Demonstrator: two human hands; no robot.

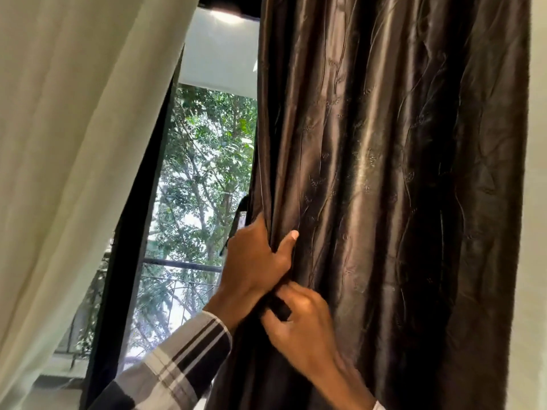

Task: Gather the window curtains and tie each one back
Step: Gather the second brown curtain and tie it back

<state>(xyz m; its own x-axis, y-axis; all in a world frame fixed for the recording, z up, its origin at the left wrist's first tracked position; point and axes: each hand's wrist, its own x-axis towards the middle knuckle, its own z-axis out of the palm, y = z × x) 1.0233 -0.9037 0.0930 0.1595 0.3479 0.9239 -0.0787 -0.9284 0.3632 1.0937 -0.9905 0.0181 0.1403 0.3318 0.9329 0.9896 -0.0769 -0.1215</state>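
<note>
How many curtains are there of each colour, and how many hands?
Brown curtain: 1
Cream curtain: 1
Hands: 2, left hand and right hand, both gripping the brown curtain
Total: 4

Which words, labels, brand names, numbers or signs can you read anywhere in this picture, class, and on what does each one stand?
None: no text can be read anywhere in the picture.
The brown curtain bears only stitched leaf patterns, no letters.
The cream curtain is plain.
The striped sleeve shows no label.
</note>
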